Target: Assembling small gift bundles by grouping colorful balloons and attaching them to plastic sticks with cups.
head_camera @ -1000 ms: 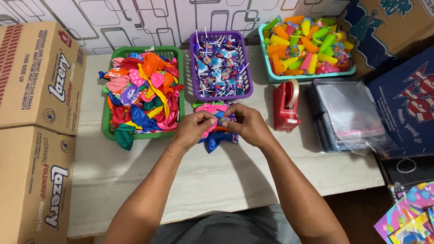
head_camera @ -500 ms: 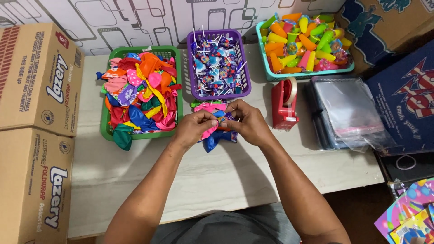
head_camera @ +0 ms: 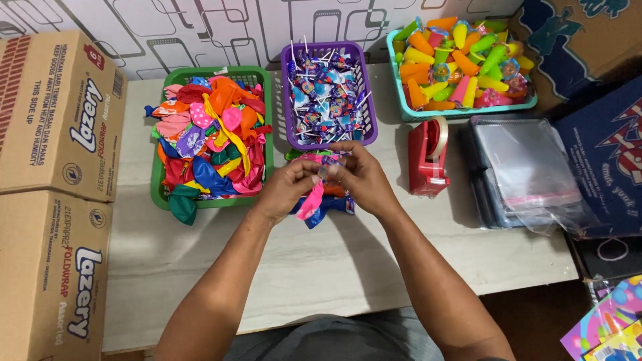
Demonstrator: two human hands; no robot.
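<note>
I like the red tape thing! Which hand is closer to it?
Right. The right hand is just beside the red tape dispenser, not touching it. The left hand is farther off, nearer the green basket. Both hold a small bundle of balloons.

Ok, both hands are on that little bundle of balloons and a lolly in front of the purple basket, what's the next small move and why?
Probably slide the bundle into a clear bag from the stack on the right. Both the left hand and right hand already pinch it together, and the tape dispenser sits beside it.

A red tape dispenser stood beside clear plastic bags; cardboard boxes lined the worktop.
</note>
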